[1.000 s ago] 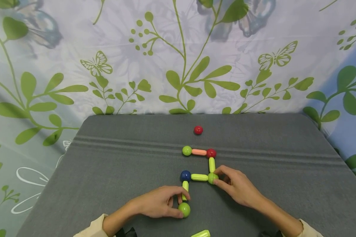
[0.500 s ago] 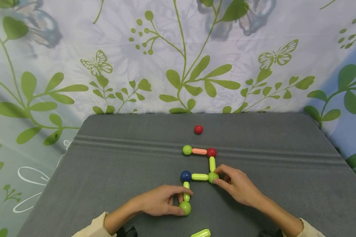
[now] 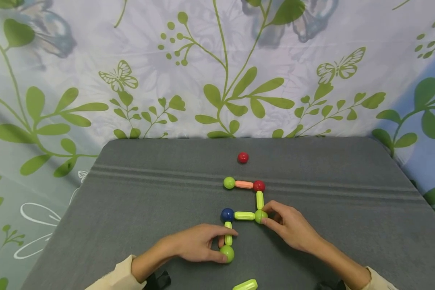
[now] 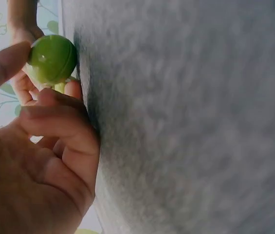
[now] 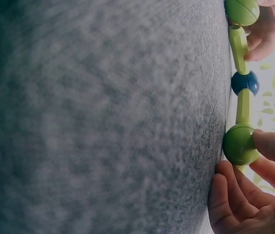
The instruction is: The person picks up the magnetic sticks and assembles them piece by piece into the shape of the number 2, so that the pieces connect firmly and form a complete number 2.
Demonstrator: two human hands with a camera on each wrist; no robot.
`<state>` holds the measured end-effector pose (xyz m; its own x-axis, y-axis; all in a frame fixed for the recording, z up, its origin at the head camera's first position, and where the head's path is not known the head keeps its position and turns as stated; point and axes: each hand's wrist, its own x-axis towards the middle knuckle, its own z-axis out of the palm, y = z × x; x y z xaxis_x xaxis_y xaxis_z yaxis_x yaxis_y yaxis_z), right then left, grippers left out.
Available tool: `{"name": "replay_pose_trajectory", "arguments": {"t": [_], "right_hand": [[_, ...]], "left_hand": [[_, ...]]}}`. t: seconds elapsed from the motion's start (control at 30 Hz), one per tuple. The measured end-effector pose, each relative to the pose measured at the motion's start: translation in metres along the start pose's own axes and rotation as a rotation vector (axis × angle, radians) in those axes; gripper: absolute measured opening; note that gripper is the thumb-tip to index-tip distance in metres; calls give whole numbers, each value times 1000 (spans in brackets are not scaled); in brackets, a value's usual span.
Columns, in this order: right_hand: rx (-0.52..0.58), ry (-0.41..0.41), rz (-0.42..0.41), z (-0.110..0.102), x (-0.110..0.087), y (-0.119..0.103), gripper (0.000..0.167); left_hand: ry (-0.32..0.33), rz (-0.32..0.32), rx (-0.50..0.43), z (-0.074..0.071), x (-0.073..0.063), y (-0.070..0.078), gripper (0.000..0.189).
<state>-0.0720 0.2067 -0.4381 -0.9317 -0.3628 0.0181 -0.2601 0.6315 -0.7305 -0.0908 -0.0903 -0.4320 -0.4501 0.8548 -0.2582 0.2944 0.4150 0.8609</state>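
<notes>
A zigzag of magnetic rods and balls lies on the grey table. My left hand (image 3: 195,243) holds the large green ball (image 3: 227,253) at the near end, thumb against it. Its index finger reaches over the yellow-green rod (image 3: 228,241), which runs from that ball up to a blue ball (image 3: 227,214). Between thumb and index finger, my right hand (image 3: 291,229) pinches the corner green ball (image 5: 237,145). A second yellow-green rod (image 3: 244,216) joins the blue ball to that corner; a third rod (image 3: 259,199) leads on to a red ball (image 3: 259,185).
From the red ball a salmon rod (image 3: 244,184) extends left to a smaller green ball (image 3: 229,183). A loose red ball (image 3: 243,157) lies farther back. One loose yellow-green rod (image 3: 245,285) is at the near edge of view. A patterned curtain (image 3: 166,80) hangs behind the table.
The near green ball has come up against the end of its rod, closing a small gap, and that rod has straightened. My left hand shifted slightly forward; the right hand stays on its ball.
</notes>
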Motion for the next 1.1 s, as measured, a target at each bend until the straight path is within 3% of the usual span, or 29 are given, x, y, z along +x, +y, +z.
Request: {"name": "replay_pose_trajectory", "arguments": {"t": [0.2, 0.47, 1.1], "right_hand": [[-5, -6, 17, 1, 1, 0, 19], [7, 1, 7, 0, 0, 1, 18], [13, -1, -3, -1, 0, 1, 19]], "left_hand": [[-32, 10, 86, -4, 3, 2, 42], [25, 0, 0, -3, 0, 0, 33], [30, 24, -102, -4, -3, -4, 39]]}}
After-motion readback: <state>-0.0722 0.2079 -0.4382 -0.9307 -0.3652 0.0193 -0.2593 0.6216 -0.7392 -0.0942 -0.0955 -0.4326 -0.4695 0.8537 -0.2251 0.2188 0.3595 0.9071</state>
